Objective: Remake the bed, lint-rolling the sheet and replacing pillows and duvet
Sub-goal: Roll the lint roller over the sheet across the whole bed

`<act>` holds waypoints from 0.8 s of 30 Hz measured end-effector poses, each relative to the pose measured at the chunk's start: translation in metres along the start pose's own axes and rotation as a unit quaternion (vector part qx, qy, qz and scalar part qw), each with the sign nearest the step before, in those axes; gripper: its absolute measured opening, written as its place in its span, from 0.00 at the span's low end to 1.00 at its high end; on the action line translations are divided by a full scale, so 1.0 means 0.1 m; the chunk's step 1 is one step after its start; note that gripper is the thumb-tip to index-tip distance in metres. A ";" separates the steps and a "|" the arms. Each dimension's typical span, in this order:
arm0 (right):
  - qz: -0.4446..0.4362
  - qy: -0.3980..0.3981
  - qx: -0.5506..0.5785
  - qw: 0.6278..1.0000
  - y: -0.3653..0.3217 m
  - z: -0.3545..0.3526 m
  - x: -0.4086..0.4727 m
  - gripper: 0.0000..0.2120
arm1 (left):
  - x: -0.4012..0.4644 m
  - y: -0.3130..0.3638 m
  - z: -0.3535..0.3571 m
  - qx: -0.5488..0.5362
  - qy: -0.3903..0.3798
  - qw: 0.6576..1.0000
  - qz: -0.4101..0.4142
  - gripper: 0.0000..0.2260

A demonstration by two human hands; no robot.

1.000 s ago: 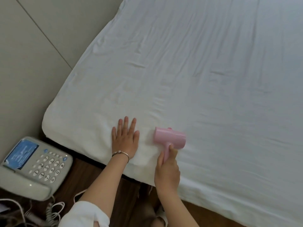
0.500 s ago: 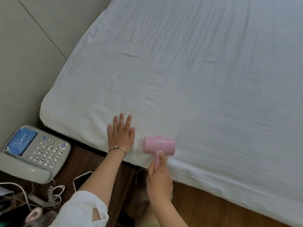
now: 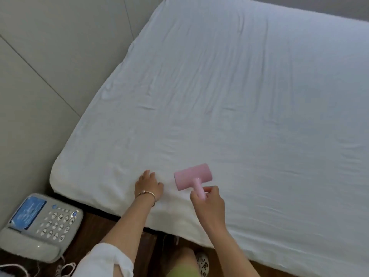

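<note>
- A person's right hand [image 3: 207, 202] curls its fingers and thumb round the handle of a pink lint roller [image 3: 192, 176], whose drum lies on the white sheet [image 3: 239, 96] near the bed's near edge.
- The left hand [image 3: 148, 185] rests on the sheet just to the left of the roller, apart from it; its fingers are bent at the knuckles with the tips against the fabric, and whether they pinch any cloth cannot be told.
- A thin bracelet [image 3: 146, 194] circles the left wrist, and a white sleeve [image 3: 103, 260] shows at the bottom of the view.
- The sheet covers the mattress, lightly creased across its middle.
- A grey desk telephone [image 3: 43, 224] with a blue screen sits on a dark wooden bedside table [image 3: 93, 226] at the lower left, beside the bed's corner.
</note>
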State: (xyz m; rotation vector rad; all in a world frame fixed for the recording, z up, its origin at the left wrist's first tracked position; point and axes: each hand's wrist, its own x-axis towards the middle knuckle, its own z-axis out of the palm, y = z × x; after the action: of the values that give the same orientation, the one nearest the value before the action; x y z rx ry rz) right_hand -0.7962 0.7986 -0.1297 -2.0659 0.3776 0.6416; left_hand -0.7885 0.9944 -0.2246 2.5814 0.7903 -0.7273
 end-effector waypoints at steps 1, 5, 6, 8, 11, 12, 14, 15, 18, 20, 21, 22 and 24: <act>-0.004 0.006 0.020 1.000 -0.11 -0.06 0.10 0.12 | 0.09 0.09 -0.11 0.004 0.002 1.000 0.015 0.24; -0.035 0.049 0.054 0.997 -0.62 -0.28 0.68 0.07 | 0.61 0.55 -0.57 -0.005 0.012 0.997 0.073 0.24; -0.040 0.063 0.063 0.995 -0.75 -0.33 0.87 0.07 | 0.78 0.67 -0.69 -0.009 0.014 0.996 0.088 0.23; -0.048 0.089 0.066 0.993 -1.03 -0.40 1.30 0.08 | 1.17 0.92 -0.92 -0.010 0.017 0.993 0.118 0.23; -0.042 0.115 0.014 0.992 -1.50 -0.49 2.03 0.15 | 1.84 1.27 -1.25 -0.010 0.022 0.987 0.162 0.22; -0.042 0.121 0.012 0.992 -1.65 -0.51 2.28 0.18 | 2.07 1.39 -1.35 -0.008 0.023 0.984 0.174 0.22; -0.055 0.129 0.037 0.989 -1.89 -0.50 2.81 0.17 | 2.56 1.61 -1.53 0.002 0.030 0.980 0.197 0.22; -0.062 0.131 0.043 0.988 -2.00 -0.49 3.07 0.14 | 2.81 1.72 -1.61 0.006 0.036 0.978 0.206 0.21; -0.079 0.136 0.036 0.987 -2.29 -0.45 3.85 0.11 | 3.58 2.08 -1.78 0.023 0.071 0.968 0.238 0.21; -0.095 0.149 0.022 0.984 -2.50 -0.45 4.35 0.12 | 4.05 2.34 -1.88 0.034 0.106 0.959 0.261 0.20; -0.102 0.159 0.015 0.982 -2.61 -0.45 4.59 0.13 | 4.26 2.46 -1.90 0.034 0.122 0.956 0.265 0.20; -0.107 0.173 0.011 0.979 -2.71 -0.46 4.82 0.13 | 4.45 2.56 -1.91 0.032 0.135 0.955 0.262 0.20; -0.118 0.203 0.005 0.972 -2.92 -0.48 5.25 0.14 | 4.75 2.68 -1.84 0.041 0.166 0.953 0.250 0.22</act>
State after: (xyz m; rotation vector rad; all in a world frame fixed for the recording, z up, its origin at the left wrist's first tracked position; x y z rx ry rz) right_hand -0.2084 0.9058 -0.2105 -2.1863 0.3566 0.0702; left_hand -0.2220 1.0658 -0.2969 2.8409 0.1629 -0.1773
